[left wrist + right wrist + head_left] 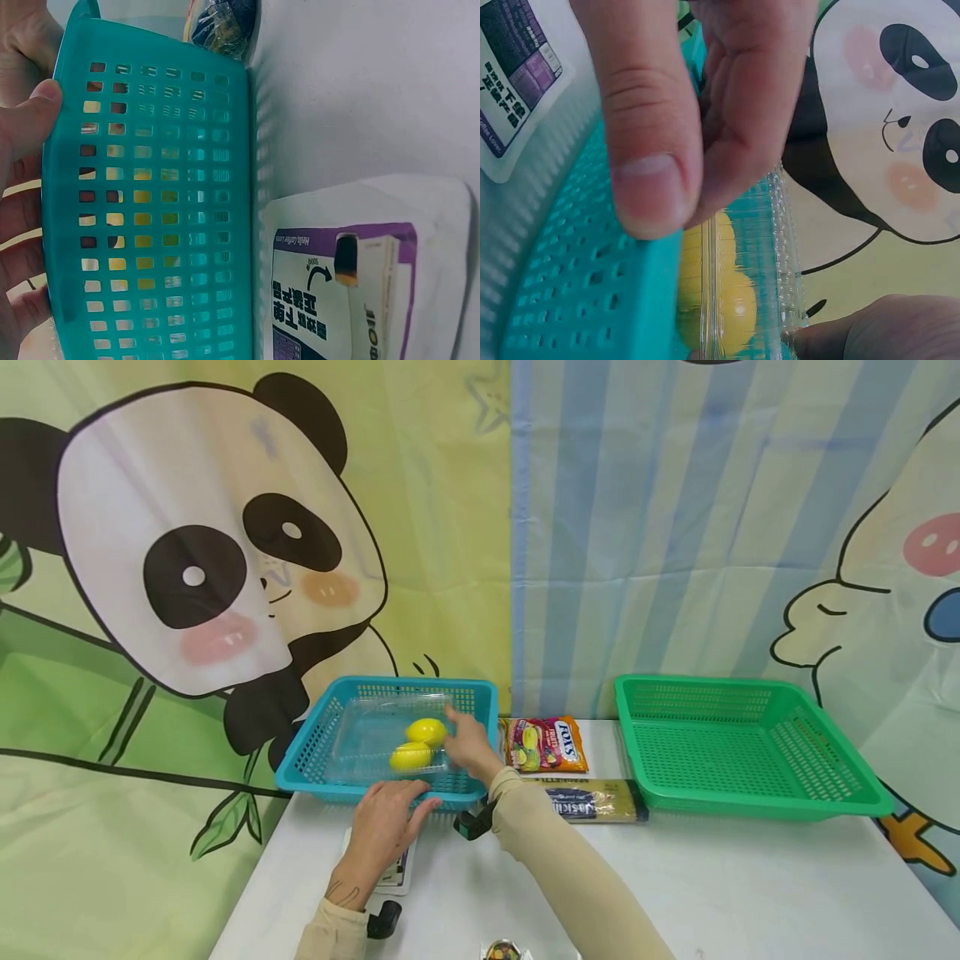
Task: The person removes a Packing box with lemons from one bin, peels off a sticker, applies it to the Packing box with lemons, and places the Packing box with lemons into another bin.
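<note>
"So, where does the box [360, 739] sit?"

"Inside the blue basket [309, 747], with two lemons [426, 732] showing through its clear plastic."

"And the hands?"

"The left hand [386, 822] grips the near rim, thumb outside and fingers over the top. The right hand [471, 745] is at the box's right end, one fingertip touching the far edge. Whether those fingers pinch it or merely rest there, I can't tell."

"How would you handle it from here?"

"I'd treat the left as the anchor: the blue basket looks light, so a firm hold should stop it skidding on the table [675, 885]. With the right, I'd work the box by its edges; the thin plastic would probably dent under a squeeze in the middle."

"Anything else to mind?"

"Level handling. Both lemons lie toward the right end, so that end likely carries the weight, and a tilt could set them rolling. A corner might snag in the mesh, too."
</note>
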Demonstrator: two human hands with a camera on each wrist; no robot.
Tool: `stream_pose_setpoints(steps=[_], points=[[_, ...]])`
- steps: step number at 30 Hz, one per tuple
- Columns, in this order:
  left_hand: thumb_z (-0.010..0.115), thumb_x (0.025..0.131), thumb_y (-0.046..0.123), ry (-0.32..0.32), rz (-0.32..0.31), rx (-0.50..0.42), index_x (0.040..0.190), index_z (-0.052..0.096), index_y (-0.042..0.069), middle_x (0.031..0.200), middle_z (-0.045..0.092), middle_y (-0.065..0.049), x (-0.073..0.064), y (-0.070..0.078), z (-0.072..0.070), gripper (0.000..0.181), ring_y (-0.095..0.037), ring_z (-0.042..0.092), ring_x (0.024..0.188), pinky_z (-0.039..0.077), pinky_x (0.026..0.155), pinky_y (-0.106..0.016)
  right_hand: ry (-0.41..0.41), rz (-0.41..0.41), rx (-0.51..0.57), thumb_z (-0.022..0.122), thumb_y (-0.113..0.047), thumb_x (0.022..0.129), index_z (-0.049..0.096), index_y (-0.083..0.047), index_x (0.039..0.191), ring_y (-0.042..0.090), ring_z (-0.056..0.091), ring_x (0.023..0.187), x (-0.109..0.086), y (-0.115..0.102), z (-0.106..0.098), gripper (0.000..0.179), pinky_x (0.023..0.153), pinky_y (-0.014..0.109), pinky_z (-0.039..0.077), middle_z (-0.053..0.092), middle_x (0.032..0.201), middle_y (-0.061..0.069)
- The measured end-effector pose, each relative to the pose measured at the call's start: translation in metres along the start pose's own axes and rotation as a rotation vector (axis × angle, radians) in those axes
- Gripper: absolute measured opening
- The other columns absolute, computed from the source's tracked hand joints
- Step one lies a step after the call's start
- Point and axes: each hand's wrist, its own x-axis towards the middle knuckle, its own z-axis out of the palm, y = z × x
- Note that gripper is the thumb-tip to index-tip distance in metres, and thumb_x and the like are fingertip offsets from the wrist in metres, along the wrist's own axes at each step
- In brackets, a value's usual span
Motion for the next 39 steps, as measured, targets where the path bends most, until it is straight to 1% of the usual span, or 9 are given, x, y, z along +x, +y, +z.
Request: stream_pose_setpoints(steps=[5,11,17,19,24,29,32,35,39], points=[[0.074,0.091,0.041,-0.003,-0.004,-0.004,0.109,0.077,0.013,0.105,0.078,-0.003,-0.002,0.002,0.000,0.033,-0.028,0.072,0.103,0.051,0.101,-0.051,-0.015,-0.036,-0.003,0.046,-0.001,0.105,0.028,-0.019,0.161,0.014,0.040,0.041,-0.007,-0.008,-0.010,0.061,0.053,0.035,0.054,0.027,0.167,0.010],[0.073,0.091,0.043,-0.022,-0.023,-0.010,0.110,0.077,0.013,0.106,0.078,-0.004,-0.004,0.004,0.000,0.035,-0.029,0.071,0.104,0.051,0.102,-0.052,-0.043,-0.039,0.012,0.044,-0.002,0.106,0.028,-0.016,0.161,0.014,0.040,0.042,-0.015,-0.019,-0.023,0.059,0.052,0.033,0.052,0.027,0.167,0.008],[0.073,0.092,0.042,-0.034,-0.027,-0.013,0.110,0.076,0.013,0.107,0.078,-0.005,-0.006,0.004,0.002,0.035,-0.029,0.071,0.104,0.050,0.102,-0.051,-0.077,-0.019,0.042,0.044,-0.002,0.106,0.026,-0.018,0.162,0.012,0.036,0.041,-0.022,-0.030,-0.036,0.060,0.078,0.055,0.058,0.023,0.169,0.004],[0.073,0.092,0.042,-0.036,-0.025,-0.017,0.110,0.076,0.013,0.107,0.078,-0.005,-0.006,0.004,0.002,0.034,-0.029,0.071,0.104,0.050,0.102,-0.051,-0.083,-0.024,0.056,0.044,-0.001,0.106,0.026,-0.017,0.162,0.010,0.035,0.040,-0.024,-0.034,-0.041,0.061,0.080,0.055,0.058,0.022,0.169,0.003],[0.073,0.092,0.042,-0.044,-0.022,-0.028,0.109,0.076,0.013,0.105,0.078,-0.005,-0.006,0.004,0.002,0.034,-0.029,0.072,0.102,0.051,0.100,-0.051,-0.092,-0.027,0.091,0.046,0.000,0.105,0.025,-0.017,0.161,0.009,0.035,0.041,-0.033,-0.044,-0.057,0.063,0.064,0.039,0.060,0.020,0.169,0.004],[0.074,0.092,0.040,-0.040,-0.021,-0.040,0.109,0.076,0.012,0.103,0.078,-0.007,-0.003,0.003,0.000,0.033,-0.031,0.072,0.100,0.051,0.100,-0.053,-0.074,-0.015,0.110,0.045,-0.002,0.105,0.025,-0.019,0.162,0.008,0.034,0.044,-0.041,-0.055,-0.076,0.063,0.083,0.049,0.059,0.018,0.170,0.004],[0.074,0.092,0.039,-0.045,-0.028,-0.048,0.111,0.076,0.011,0.105,0.078,-0.008,-0.001,0.003,-0.002,0.034,-0.032,0.072,0.101,0.050,0.100,-0.054,-0.066,-0.023,0.079,0.045,-0.004,0.106,0.025,-0.022,0.162,0.010,0.036,0.044,-0.046,-0.059,-0.088,0.062,0.069,0.040,0.059,0.018,0.170,0.004],[0.073,0.093,0.040,-0.050,-0.035,-0.045,0.112,0.077,0.011,0.106,0.078,-0.009,0.000,0.002,-0.003,0.034,-0.032,0.072,0.102,0.050,0.100,-0.054,-0.063,-0.035,0.053,0.043,-0.005,0.106,0.023,-0.024,0.162,0.011,0.036,0.042,-0.052,-0.062,-0.100,0.062,0.053,0.027,0.050,0.017,0.170,0.005],[0.073,0.092,0.040,-0.044,-0.031,-0.030,0.113,0.077,0.012,0.106,0.078,-0.009,0.003,0.001,-0.004,0.035,-0.033,0.072,0.101,0.051,0.100,-0.054,-0.043,-0.040,0.079,0.044,-0.001,0.105,0.022,-0.024,0.162,0.011,0.038,0.044,-0.059,-0.066,-0.115,0.065,0.051,0.024,0.051,0.014,0.171,0.007]])
